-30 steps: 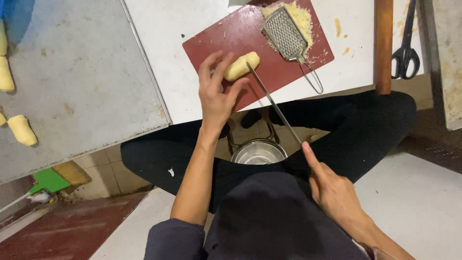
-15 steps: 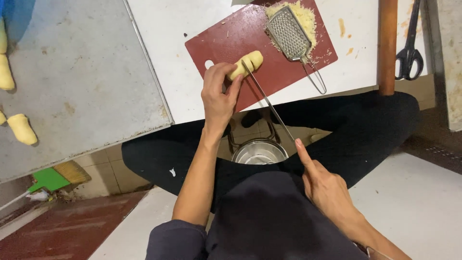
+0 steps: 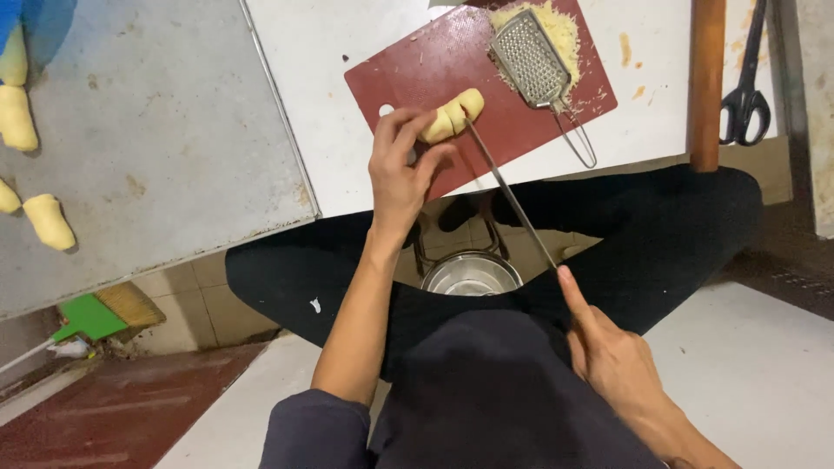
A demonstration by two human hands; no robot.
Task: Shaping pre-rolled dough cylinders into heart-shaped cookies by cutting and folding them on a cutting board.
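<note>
My left hand [image 3: 401,174] holds a pale yellow dough roll [image 3: 452,115] down on a dark red cutting board [image 3: 434,69]. My right hand [image 3: 612,352] grips a long thin knife [image 3: 512,195], index finger laid along the blade. The knife's tip meets the roll near its middle. A metal grater [image 3: 530,56] lies on the board beside a heap of grated yellow shreds [image 3: 556,22].
Several yellow dough pieces [image 3: 48,221] lie at the left on a grey metal sheet [image 3: 156,130]. A wooden rolling pin [image 3: 708,82] and black scissors [image 3: 745,95] rest at the right. A steel bowl [image 3: 471,274] sits between my legs. A green broom [image 3: 91,317] lies on the floor.
The roll and my left hand have shifted slightly up the board. My right hand has moved nearer to the board, with the knife tip now against the roll.
</note>
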